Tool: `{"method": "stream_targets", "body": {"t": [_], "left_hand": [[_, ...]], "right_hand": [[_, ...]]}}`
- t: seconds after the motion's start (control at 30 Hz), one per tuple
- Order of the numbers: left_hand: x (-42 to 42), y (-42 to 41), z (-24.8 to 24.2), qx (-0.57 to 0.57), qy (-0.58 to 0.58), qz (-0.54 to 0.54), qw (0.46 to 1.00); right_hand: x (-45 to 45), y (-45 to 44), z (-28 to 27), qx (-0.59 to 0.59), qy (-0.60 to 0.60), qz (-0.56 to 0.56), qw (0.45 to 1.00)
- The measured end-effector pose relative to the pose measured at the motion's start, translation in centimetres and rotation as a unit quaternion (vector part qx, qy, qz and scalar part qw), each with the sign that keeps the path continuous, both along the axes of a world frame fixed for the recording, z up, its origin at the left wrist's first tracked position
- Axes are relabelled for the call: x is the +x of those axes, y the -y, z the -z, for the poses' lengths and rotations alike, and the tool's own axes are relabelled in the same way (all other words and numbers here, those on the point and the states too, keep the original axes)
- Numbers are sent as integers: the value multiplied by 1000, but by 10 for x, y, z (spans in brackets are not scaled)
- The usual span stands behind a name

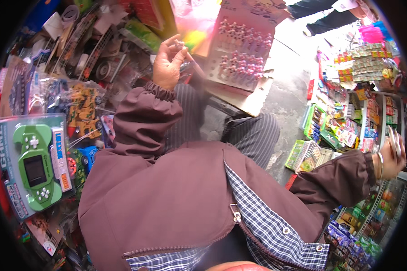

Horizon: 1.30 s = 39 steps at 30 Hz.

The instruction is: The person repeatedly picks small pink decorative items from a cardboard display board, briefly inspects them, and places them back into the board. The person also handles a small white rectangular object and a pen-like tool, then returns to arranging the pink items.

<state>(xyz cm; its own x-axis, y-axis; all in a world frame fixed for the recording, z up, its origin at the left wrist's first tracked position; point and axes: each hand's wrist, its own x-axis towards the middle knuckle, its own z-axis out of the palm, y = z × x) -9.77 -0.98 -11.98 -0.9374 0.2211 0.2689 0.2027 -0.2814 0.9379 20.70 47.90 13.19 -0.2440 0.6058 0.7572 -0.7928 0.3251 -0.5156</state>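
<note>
My left hand [166, 67] is raised above my left knee. Between its thumb and fingers it pinches a small beaded item [179, 44], from which a slim, blurred pinkish piece extends down to the right. Just right of this hand stands an open display box [215, 69], with several pink bead-topped items [242, 64] upright in its holes. Some holes at the box's left side are bare. My right hand [390, 159], with a bangle at the wrist, reaches far out to the right beside the shelves. Pale, shiny shapes show at its fingers; whether it holds something is unclear.
A green handheld game in blister packaging [37, 169] and bagged toy vehicles [84, 111] crowd my left side. Wire racks [78, 50] rise behind them. Shelves of packaged goods [369, 118] line the right. Another person's legs [329, 20] are at the far right, beyond the concrete floor [288, 84].
</note>
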Motion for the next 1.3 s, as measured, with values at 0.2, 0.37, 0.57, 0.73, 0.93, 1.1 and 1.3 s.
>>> {"method": "stream_targets", "body": {"t": [0.2,0.37,0.57,0.73,0.93,1.1,1.3], "left_hand": [[1,-33,20,-62,-56,3,996],[6,-36,22,-186,-145,-28,971],[7,-38,25,-210,-158,-20,965],[5,-38,25,-251,-156,21,955],[-3,-37,24,-254,-136,51,956],[-10,-39,29,-256,-229,90,935],[-14,-38,35,-331,-145,100,927]], "right_hand": [[-27,97,88,-132,110,12,985],[-106,215,203,-193,308,-240,900],[-120,309,232,-312,436,-348,769],[-122,321,237,-343,451,-377,733],[-126,321,242,-383,454,-375,712],[-126,322,246,-379,465,-382,703],[-125,321,248,-368,450,-399,709]]}}
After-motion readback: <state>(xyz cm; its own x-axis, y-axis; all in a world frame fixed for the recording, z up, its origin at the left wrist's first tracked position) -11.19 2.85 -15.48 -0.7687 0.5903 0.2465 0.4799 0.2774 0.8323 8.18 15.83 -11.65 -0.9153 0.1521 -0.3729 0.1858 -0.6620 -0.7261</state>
